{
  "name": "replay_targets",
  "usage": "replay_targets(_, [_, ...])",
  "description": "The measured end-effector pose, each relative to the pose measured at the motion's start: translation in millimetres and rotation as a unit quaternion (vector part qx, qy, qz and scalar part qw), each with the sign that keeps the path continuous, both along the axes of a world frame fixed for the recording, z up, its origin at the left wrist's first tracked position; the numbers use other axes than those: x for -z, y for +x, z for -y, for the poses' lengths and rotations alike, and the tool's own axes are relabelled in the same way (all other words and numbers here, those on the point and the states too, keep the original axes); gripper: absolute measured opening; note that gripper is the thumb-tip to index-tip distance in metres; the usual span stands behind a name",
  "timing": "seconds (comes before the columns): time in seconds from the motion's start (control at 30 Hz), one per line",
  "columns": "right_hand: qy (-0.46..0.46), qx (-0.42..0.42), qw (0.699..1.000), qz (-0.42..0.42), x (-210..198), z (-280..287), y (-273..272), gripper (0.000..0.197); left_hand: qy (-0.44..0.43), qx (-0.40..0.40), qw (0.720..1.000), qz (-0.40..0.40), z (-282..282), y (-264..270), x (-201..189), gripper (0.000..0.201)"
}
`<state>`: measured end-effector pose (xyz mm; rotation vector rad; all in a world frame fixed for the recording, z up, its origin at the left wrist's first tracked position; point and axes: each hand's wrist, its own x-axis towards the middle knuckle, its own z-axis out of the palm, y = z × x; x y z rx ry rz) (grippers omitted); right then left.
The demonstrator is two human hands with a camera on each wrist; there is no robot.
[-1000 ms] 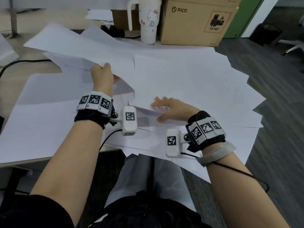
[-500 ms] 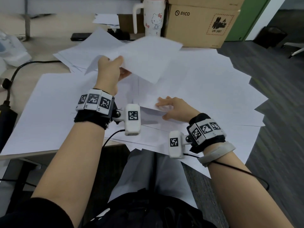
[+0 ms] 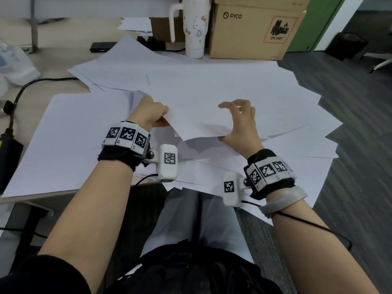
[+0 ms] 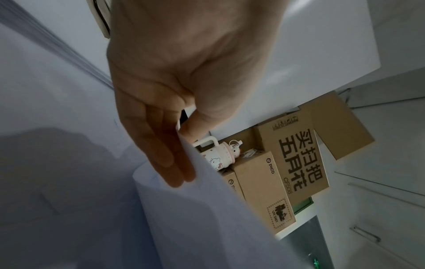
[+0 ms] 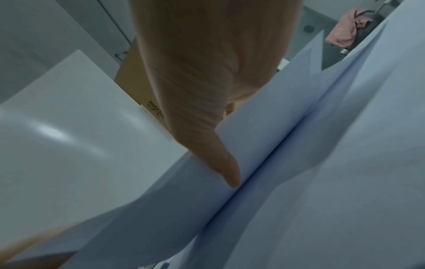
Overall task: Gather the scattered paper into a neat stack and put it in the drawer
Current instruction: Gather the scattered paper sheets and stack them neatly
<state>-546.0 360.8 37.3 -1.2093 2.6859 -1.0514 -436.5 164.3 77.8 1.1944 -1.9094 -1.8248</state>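
White paper (image 3: 212, 98) lies all over the tabletop (image 3: 14, 198), with many sheets crossing each other and some hanging over the near edge. The person has lifted a small bunch of sheets (image 3: 197, 115) a little above the rest. The left hand (image 3: 148, 113) pinches the bunch at its left side, thumb on one face and fingers on the other. The right hand (image 3: 239, 124) holds the near right corner, thumb under and fingers curled loosely above. In the right wrist view one finger seems to lie along a fold or gap between sheets, but that picture is blurry, so it is hard to be sure.

The gathering has only begun, and most of the paper is loose. No drawer shows in any view.

To do this step well, both hands should grip the bunch gently so it does not crease. Then it could be stood on one edge and tapped on the tabletop until the sides line up. More sheets can slide under it, a few at a time. The sheets hanging off the edge may slip to the floor, so they should be taken soon. The tall cup (image 3: 195, 28) and the cardboard box (image 3: 250, 30) stand just behind the paper, and wide sweeps could bump the cup.
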Motion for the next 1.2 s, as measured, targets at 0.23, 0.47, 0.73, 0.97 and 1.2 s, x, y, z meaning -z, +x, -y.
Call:
replay_targets(0.23, [-0.019,-0.033,0.999,0.002,5.4,-1.5,2.0,0.030,-0.056,0.094,0.992,0.059,-10.4,-4.0,6.1,0.018])
replay_targets(0.47, [-0.112,-0.020,0.992,0.051,7.8,-0.4,7.4,0.016,-0.059,0.027,0.994,0.089,-6.3,2.8,11.9,0.028])
replay_targets(0.73, [-0.129,-0.049,0.985,0.107,8.0,1.6,14.4,0.011,0.106,0.051,0.992,-0.038,-29.0,11.6,8.3,0.006])
replay_targets(0.97, [-0.036,-0.012,0.987,0.154,5.5,-13.7,11.8,0.061,0.019,0.056,0.995,-0.083,-32.8,17.6,5.3,0.026])
replay_targets(1.2, [0.075,0.056,0.973,0.211,4.9,-21.5,8.4,0.091,-0.028,0.013,0.993,-0.112,-27.7,28.1,6.3,0.026])
